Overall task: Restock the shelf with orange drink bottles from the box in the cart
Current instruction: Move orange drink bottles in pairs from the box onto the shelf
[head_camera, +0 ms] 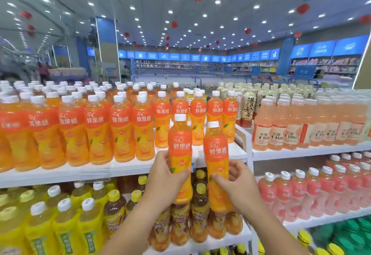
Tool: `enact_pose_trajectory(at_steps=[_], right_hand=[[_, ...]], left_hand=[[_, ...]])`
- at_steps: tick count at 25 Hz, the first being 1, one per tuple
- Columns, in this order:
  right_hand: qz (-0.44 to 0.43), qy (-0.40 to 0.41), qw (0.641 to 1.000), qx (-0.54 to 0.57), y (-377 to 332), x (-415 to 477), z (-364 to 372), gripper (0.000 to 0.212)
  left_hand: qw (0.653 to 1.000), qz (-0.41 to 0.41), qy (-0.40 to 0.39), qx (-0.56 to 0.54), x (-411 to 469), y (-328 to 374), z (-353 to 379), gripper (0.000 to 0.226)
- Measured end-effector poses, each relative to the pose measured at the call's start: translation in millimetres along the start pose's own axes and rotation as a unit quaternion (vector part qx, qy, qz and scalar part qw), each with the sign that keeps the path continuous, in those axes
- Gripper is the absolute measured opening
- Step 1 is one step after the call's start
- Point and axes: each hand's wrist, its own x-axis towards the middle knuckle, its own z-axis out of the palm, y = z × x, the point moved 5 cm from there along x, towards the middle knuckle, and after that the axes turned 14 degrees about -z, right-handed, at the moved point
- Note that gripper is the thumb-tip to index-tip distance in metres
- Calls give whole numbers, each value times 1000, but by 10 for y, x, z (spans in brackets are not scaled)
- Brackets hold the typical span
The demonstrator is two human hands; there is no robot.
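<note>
Placing step: our left hand point(162, 176) and right hand point(234, 184), fingers curled round the left bottle point(180, 146) and right bottle point(216, 154), hold both upright before the shelf point(120, 169); next, we judge, lift them into its front gap point(237, 151).

Near 6 o'clock, the left bottle point(180, 140) and right bottle point(216, 164) are clear, glossy plastic with shiny orange film labels point(217, 150) and smooth white plastic caps point(180, 117). The shelf point(60, 171) at 9 o'clock is smooth white with a faint sheen.
</note>
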Motion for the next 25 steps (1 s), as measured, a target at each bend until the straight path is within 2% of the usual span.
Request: enact_pose_trajectory(at_steps=[4,8,10,14,16,20,25], right_hand=[[-11,-26,999,18,15,361,393,36],[-35,-45,998,26,70,760,631,63],[-38,-58,997,43,112,958,691,69],[-43,-74,994,72,114,1237,753,56],[-49,-82,992,88,208,1359,766,58],[-65,-110,987,93,259,1429,827,43],[-62,-109,985,121,371,1445,872,45]], left_hand=[[998,32,53,25,390,106,-321,40],[995,52,78,29,639,223,-389,35],[993,54,98,28,750,241,-347,37],[990,43,126,38,971,165,-210,40],[990,45,122,48,1047,121,-116,49],[984,49,159,57,1130,63,-14,60],[975,40,201,84,1100,90,53,76]])
